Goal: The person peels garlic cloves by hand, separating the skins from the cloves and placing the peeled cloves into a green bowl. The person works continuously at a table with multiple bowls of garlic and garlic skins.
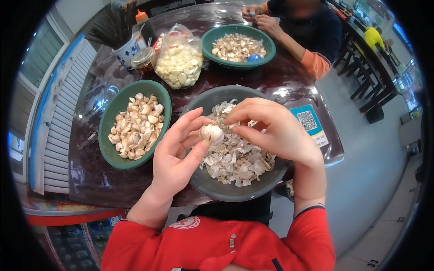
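Observation:
My left hand [179, 149] holds a garlic bulb [211, 133] between its thumb and fingers, over a dark grey basin [234, 194]. Beside the bulb hovers my right hand [271, 128], its thumb and forefinger close together. Whether a flake of skin is pinched there is too small to tell. A heap of papery garlic skins [234, 162] lies in the basin beneath both hands. To the left, a green basin [110, 149] contains unpeeled garlic cloves [137, 127].
Across the table [91, 183], a person's hands [262, 20] handle a small blue item near another green basin [206, 50] of garlic. A plastic bag of peeled cloves [179, 64], a lidded jar [144, 62] and a chopstick holder [127, 50] stand at the back left. A printed-code card [308, 123] lies right.

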Motion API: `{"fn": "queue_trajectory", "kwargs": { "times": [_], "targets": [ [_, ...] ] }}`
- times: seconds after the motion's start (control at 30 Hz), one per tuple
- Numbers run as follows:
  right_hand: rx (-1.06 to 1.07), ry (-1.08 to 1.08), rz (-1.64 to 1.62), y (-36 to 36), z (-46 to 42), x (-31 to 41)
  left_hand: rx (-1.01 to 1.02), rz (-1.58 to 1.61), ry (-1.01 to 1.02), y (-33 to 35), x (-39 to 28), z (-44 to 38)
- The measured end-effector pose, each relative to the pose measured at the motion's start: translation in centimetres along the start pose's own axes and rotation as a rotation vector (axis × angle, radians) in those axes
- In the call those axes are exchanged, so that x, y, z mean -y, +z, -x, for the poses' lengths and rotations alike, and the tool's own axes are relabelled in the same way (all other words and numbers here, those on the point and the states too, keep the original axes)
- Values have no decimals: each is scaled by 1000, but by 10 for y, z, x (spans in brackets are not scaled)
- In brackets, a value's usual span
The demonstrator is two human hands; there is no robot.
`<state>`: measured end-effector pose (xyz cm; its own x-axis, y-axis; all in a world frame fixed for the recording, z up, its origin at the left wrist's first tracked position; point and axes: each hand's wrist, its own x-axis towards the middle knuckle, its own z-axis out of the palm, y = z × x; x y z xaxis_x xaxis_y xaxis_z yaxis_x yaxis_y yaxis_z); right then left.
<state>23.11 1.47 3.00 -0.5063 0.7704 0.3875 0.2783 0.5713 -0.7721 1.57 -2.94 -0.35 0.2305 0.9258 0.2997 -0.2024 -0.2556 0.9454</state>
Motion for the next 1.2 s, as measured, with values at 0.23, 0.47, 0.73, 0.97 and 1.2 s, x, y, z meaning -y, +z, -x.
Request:
{"fn": "queue_trajectory", "kwargs": {
  "times": [0.23,0.47,0.73,0.97,1.2],
  "targets": [
    [13,-114,-60,2,0,-2,62,-74,42,1,-2,3],
    [100,-69,-76,-4,2,-4,141,-163,89,1,2,3],
    [112,1,-84,-2,2,6,161,-149,109,1,-1,2],
    [116,67,-86,-7,0,10,47,-3,35,-1,-3,2],
    [63,-149,45,-1,1,-3,85,91,6,-3,0,1]
  ]
}}
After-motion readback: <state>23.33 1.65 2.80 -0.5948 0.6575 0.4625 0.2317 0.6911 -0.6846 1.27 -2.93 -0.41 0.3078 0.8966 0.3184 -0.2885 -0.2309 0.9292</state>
